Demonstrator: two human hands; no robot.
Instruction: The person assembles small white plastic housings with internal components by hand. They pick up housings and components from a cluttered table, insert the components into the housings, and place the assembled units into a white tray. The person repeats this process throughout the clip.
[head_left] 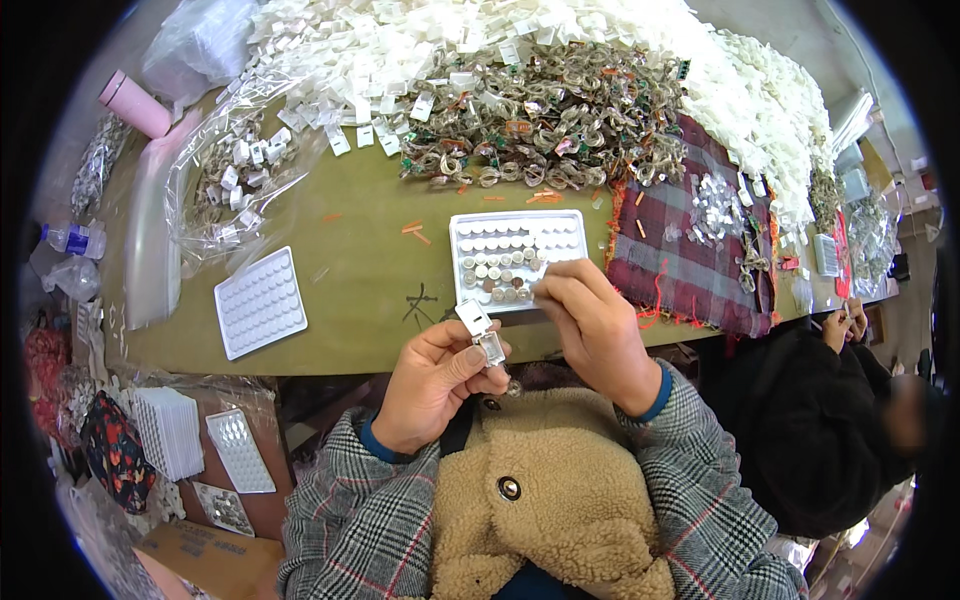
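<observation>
White rectangular pocketed tray [260,303] on olive-green bench [360,250], left of white rectangular plastic disc tray [572,245]. Left hand [430,385], near side of disc tray, grasps small white two-part plastic case [474,317]. Disc tray beyond hands, long axis left-right, holds small silver round discs [495,272]. Right hand [610,335] nearer, fingertips together at tray's near right corner; cannot tell whether gripping disc. Maroon-grey plaid cloth [680,255] right of disc tray.

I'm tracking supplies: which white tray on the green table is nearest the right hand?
The middle tray, holding round silvery pieces, close by the right hand; the other tray lies farther left, slanted.
</observation>
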